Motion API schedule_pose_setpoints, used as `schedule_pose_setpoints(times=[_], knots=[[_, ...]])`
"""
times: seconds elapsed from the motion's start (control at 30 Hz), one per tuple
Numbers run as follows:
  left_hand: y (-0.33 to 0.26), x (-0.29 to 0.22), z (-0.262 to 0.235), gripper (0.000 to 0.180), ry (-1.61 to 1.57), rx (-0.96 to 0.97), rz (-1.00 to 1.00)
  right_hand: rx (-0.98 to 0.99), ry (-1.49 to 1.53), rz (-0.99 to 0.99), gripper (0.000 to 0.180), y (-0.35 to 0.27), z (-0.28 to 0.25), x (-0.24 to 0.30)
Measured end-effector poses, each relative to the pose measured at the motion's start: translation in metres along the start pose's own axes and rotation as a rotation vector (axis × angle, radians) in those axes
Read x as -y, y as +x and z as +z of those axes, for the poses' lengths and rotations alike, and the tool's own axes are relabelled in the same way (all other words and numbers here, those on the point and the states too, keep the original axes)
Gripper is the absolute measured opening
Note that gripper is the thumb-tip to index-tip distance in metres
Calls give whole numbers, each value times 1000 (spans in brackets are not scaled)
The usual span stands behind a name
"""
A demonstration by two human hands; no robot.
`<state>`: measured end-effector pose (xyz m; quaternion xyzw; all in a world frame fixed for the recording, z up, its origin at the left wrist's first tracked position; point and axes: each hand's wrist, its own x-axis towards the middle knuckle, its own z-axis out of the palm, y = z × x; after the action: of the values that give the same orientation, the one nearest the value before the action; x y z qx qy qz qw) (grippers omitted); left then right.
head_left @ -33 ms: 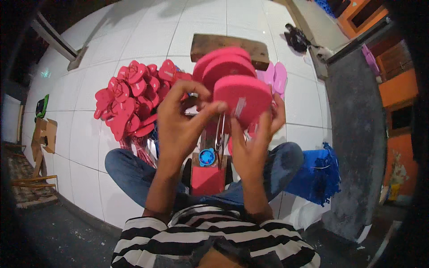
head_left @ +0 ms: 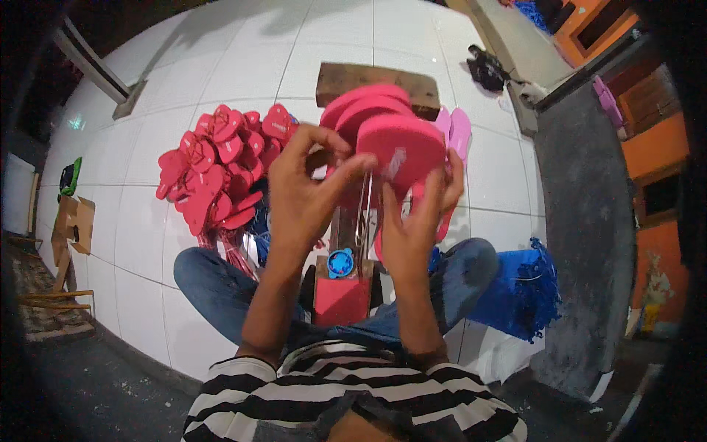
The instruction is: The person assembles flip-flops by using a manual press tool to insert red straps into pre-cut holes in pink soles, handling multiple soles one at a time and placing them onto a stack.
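The person is sitting on a white tiled floor (head_left: 221,66), legs in blue jeans spread to either side, and is holding a pink sole (head_left: 401,147) up in front of the chest. The left hand (head_left: 305,191) is closing its grip on the sole's left edge, thumb and fingers curling around it. The right hand (head_left: 416,221) is gripping the sole from below and the right, fingers spreading up behind it. More pink soles (head_left: 353,103) are showing just behind the held one, overlapping it.

Between the hands, thin metal rods (head_left: 362,210) are standing upright from a red stand (head_left: 342,298) that is resting between the knees; a small blue round piece (head_left: 340,263) is lying on top of that stand.

To the left on the floor, a heap of red sandals (head_left: 217,173) is lying near the left knee. A wooden block (head_left: 375,82) is sitting on the floor beyond the soles, and a pale pink pair (head_left: 456,132) is lying just right of it. A blue bag (head_left: 519,291) is lying beside the right knee.
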<state>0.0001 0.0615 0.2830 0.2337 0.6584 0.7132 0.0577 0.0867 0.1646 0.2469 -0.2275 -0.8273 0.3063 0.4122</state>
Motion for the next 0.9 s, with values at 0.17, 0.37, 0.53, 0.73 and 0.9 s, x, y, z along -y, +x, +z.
schedule_pose_setpoints(times=[0.17,0.37,0.53,0.73,0.9], knots=[[20,18,6,26,131,-63,166,-112,63,3,94,20,13,-12],[-62,104,9,14,251,-218,151,206,470,418,71,-67,24,-84],[-144,153,4,18,-35,65,-294,540,514,439,24,-132,5,-84],[-151,127,4,18,221,173,-218,580,442,400,15,-149,-14,-81],[-149,120,0,19,59,134,-356,692,679,597,7,-149,-22,-105]])
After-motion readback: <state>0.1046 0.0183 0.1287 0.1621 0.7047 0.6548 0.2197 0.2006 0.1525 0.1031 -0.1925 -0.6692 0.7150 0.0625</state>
